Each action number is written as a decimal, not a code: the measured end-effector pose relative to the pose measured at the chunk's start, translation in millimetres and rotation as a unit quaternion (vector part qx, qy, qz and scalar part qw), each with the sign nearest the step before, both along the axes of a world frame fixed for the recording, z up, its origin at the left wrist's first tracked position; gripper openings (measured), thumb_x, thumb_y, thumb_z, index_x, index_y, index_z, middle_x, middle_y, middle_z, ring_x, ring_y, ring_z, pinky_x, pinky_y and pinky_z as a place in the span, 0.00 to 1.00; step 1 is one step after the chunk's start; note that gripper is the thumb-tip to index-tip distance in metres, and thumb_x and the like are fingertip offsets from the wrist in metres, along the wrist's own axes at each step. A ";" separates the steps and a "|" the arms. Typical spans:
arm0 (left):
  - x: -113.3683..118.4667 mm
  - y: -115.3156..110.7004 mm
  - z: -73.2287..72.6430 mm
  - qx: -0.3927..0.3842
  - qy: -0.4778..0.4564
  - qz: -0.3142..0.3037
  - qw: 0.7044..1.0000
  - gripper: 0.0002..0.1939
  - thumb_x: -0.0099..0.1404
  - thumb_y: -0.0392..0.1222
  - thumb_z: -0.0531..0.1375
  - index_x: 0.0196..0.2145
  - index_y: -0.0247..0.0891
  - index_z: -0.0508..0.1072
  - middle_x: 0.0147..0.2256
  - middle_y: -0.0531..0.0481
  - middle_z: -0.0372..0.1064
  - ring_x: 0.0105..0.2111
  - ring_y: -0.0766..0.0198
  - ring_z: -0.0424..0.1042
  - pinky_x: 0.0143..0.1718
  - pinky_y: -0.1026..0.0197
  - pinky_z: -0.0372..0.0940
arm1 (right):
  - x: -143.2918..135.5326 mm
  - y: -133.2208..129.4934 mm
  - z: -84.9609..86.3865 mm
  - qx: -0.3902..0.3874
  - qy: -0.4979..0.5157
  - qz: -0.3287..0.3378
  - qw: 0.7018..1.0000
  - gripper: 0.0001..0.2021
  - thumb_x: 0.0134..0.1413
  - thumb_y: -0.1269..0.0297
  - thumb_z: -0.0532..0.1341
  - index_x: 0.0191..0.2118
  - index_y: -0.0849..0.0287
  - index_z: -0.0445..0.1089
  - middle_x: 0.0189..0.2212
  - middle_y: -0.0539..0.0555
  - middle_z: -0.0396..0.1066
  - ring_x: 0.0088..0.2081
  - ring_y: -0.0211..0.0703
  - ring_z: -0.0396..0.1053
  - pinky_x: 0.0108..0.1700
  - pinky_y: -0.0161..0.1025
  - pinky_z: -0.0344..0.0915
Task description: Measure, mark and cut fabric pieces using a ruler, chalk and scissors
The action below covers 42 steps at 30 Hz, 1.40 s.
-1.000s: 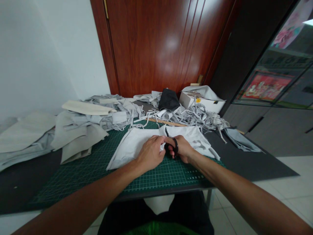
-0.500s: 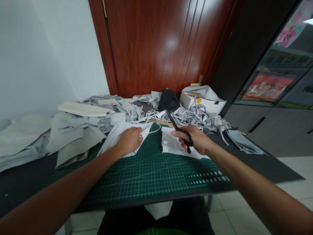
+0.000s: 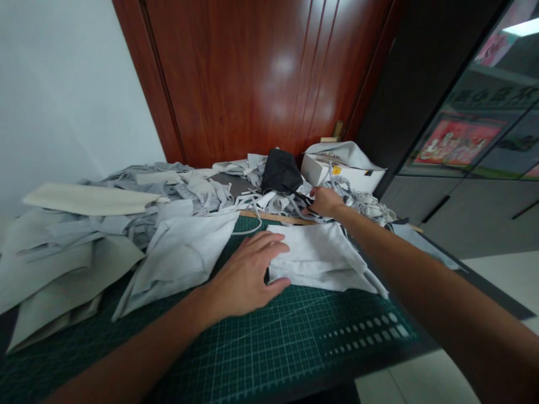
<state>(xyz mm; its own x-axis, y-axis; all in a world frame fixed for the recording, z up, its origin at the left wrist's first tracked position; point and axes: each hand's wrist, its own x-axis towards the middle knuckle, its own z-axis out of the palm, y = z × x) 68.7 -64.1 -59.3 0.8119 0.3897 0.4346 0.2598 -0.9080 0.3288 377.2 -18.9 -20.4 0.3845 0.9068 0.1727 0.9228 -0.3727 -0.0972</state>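
My left hand (image 3: 250, 272) is open, thumb and fingers apart, at the left edge of a folded white cloth piece (image 3: 320, 252) on the green cutting mat (image 3: 252, 342). Another white cloth piece (image 3: 181, 252) lies to the left of that hand. Farther back, my right hand (image 3: 325, 202) is closed on black scissors (image 3: 300, 196), over the heap of grey cloth strips. The fingers hide much of the scissors' handles.
Stacks of grey and cream cloth (image 3: 76, 252) cover the table's left side. A black pouch-like thing (image 3: 281, 171) and a white box (image 3: 357, 174) stand at the back by the door (image 3: 240, 84). A wooden strip (image 3: 278, 217) lies along the mat's far edge.
My right hand has moved the scissors away from me, to the heap at the back. My left hand has let go of the left cloth and moved right to the other piece. The view has shifted.
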 end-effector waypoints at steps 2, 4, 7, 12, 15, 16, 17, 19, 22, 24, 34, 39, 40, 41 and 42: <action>3.0 -2.7 -12.8 -0.011 0.026 -0.033 0.999 0.16 0.65 0.40 0.68 0.51 0.45 0.76 0.64 0.45 0.68 0.66 0.48 0.64 0.66 0.41 0.60 | -1.5 12.2 -6.3 -0.026 -0.008 0.007 1.000 0.18 0.69 0.58 0.65 0.59 0.59 0.71 0.57 0.60 0.72 0.52 0.52 0.75 0.52 0.54 0.75; 1.6 1.2 -23.9 -0.009 0.036 -0.041 0.998 0.07 0.69 0.37 0.65 0.43 0.45 0.79 0.62 0.46 0.70 0.65 0.49 0.65 0.65 0.40 0.61 | -3.7 19.2 -9.5 -0.050 -0.010 0.021 0.998 0.19 0.69 0.58 0.65 0.60 0.59 0.70 0.58 0.60 0.71 0.52 0.52 0.75 0.52 0.53 0.75; -3.4 8.3 -31.9 -0.003 0.024 -0.044 0.999 0.06 0.71 0.34 0.62 0.38 0.43 0.78 0.59 0.46 0.72 0.62 0.50 0.67 0.63 0.42 0.63 | -9.0 15.9 -5.6 -0.075 -0.009 0.055 0.996 0.17 0.68 0.59 0.66 0.57 0.59 0.72 0.56 0.60 0.73 0.52 0.52 0.75 0.52 0.52 0.74; -10.1 13.3 -29.2 0.008 0.016 -0.046 0.999 0.12 0.67 0.27 0.59 0.38 0.43 0.76 0.60 0.47 0.70 0.62 0.52 0.65 0.64 0.45 0.62 | -29.4 -32.5 7.7 -0.063 0.015 0.131 0.989 0.14 0.63 0.54 0.68 0.38 0.62 0.80 0.37 0.62 0.80 0.43 0.53 0.78 0.43 0.41 0.68; -11.6 19.1 -27.3 0.001 -0.001 -0.025 1.000 0.16 0.63 0.22 0.56 0.35 0.42 0.75 0.59 0.47 0.69 0.62 0.53 0.65 0.63 0.47 0.63 | -46.6 -68.3 2.6 -0.124 0.163 0.280 0.938 0.14 0.49 0.53 0.76 0.35 0.57 0.80 0.31 0.53 0.80 0.31 0.44 0.74 0.32 0.37 0.63; -11.8 22.0 -27.0 -0.008 -0.009 -0.012 1.000 0.16 0.62 0.21 0.55 0.34 0.41 0.75 0.59 0.47 0.68 0.61 0.54 0.66 0.63 0.47 0.63 | -51.4 -77.1 -1.0 -0.130 0.186 0.305 0.925 0.13 0.46 0.56 0.78 0.33 0.56 0.79 0.29 0.52 0.79 0.29 0.43 0.72 0.30 0.37 0.61; -11.9 25.4 -26.7 -0.020 -0.019 0.002 1.000 0.16 0.61 0.21 0.54 0.33 0.41 0.74 0.59 0.47 0.68 0.61 0.54 0.66 0.62 0.47 0.64 | -55.1 -83.7 -4.7 -0.136 0.205 0.323 0.914 0.10 0.47 0.60 0.77 0.32 0.57 0.78 0.28 0.52 0.77 0.28 0.42 0.69 0.29 0.37 0.59; -12.5 32.9 -25.4 -0.049 -0.039 0.026 0.998 0.16 0.60 0.21 0.54 0.32 0.40 0.74 0.58 0.46 0.68 0.58 0.55 0.69 0.60 0.48 0.66 | -58.0 -90.5 -10.4 -0.139 0.225 0.340 0.902 0.05 0.52 0.66 0.71 0.30 0.57 0.75 0.26 0.51 0.74 0.26 0.40 0.66 0.28 0.37 0.57; -16.4 43.7 -20.7 -0.071 -0.058 0.054 0.994 0.14 0.59 0.22 0.54 0.30 0.39 0.72 0.55 0.45 0.70 0.53 0.56 0.73 0.57 0.49 0.68 | -51.3 -92.0 -10.8 -0.103 0.310 0.339 0.882 0.07 0.61 0.64 0.63 0.32 0.57 0.69 0.27 0.51 0.73 0.28 0.41 0.68 0.31 0.37 0.61; -21.2 47.9 -16.0 -0.065 -0.053 0.080 0.993 0.12 0.60 0.24 0.54 0.30 0.39 0.72 0.53 0.44 0.71 0.53 0.54 0.74 0.57 0.49 0.68 | -44.9 -93.3 -6.8 -0.043 0.384 0.307 0.870 0.10 0.63 0.56 0.61 0.34 0.56 0.66 0.28 0.52 0.73 0.29 0.42 0.70 0.33 0.39 0.66; -78.3 43.1 -9.6 0.076 0.198 0.183 0.960 0.24 0.64 0.31 0.52 0.56 0.37 0.75 0.66 0.35 0.64 0.66 0.40 0.64 0.61 0.34 0.65 | -92.1 -130.5 -13.5 -0.127 0.205 0.327 0.914 0.16 0.57 0.52 0.71 0.37 0.60 0.73 0.31 0.53 0.75 0.31 0.43 0.68 0.31 0.38 0.58; -135.0 83.5 0.7 0.092 0.238 0.207 0.944 0.26 0.64 0.29 0.50 0.56 0.37 0.76 0.63 0.40 0.69 0.66 0.43 0.65 0.67 0.39 0.61 | -97.1 -126.8 -20.1 -0.114 0.225 0.348 0.903 0.05 0.62 0.65 0.65 0.35 0.60 0.71 0.29 0.52 0.73 0.30 0.41 0.67 0.32 0.38 0.56; -141.1 88.1 5.6 0.087 0.222 0.212 0.948 0.24 0.64 0.30 0.50 0.53 0.35 0.77 0.62 0.42 0.70 0.65 0.42 0.66 0.67 0.39 0.60 | -95.5 -125.1 -19.3 -0.106 0.234 0.347 0.902 0.05 0.63 0.65 0.64 0.35 0.60 0.71 0.30 0.52 0.72 0.30 0.41 0.67 0.32 0.38 0.56; -143.3 89.0 10.8 0.082 0.197 0.216 0.953 0.22 0.64 0.30 0.50 0.51 0.34 0.77 0.61 0.43 0.71 0.66 0.42 0.64 0.69 0.37 0.58 | -94.1 -123.4 -18.2 -0.093 0.242 0.342 0.903 0.05 0.63 0.65 0.63 0.35 0.59 0.70 0.30 0.52 0.72 0.31 0.41 0.66 0.32 0.38 0.56; -141.2 85.7 15.7 0.079 0.170 0.232 0.955 0.19 0.65 0.31 0.51 0.49 0.33 0.76 0.61 0.45 0.70 0.67 0.40 0.63 0.69 0.34 0.56 | -93.0 -121.9 -17.0 -0.076 0.250 0.334 0.905 0.05 0.64 0.65 0.62 0.36 0.59 0.69 0.30 0.52 0.71 0.31 0.41 0.66 0.32 0.38 0.57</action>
<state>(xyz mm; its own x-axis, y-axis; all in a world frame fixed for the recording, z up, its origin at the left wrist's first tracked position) -72.6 21.6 -43.5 0.6725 0.6928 0.2603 0.7130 -0.7007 0.0231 284.3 -140.8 -37.4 -0.2637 0.9644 -0.0178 0.8018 0.2089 -0.5599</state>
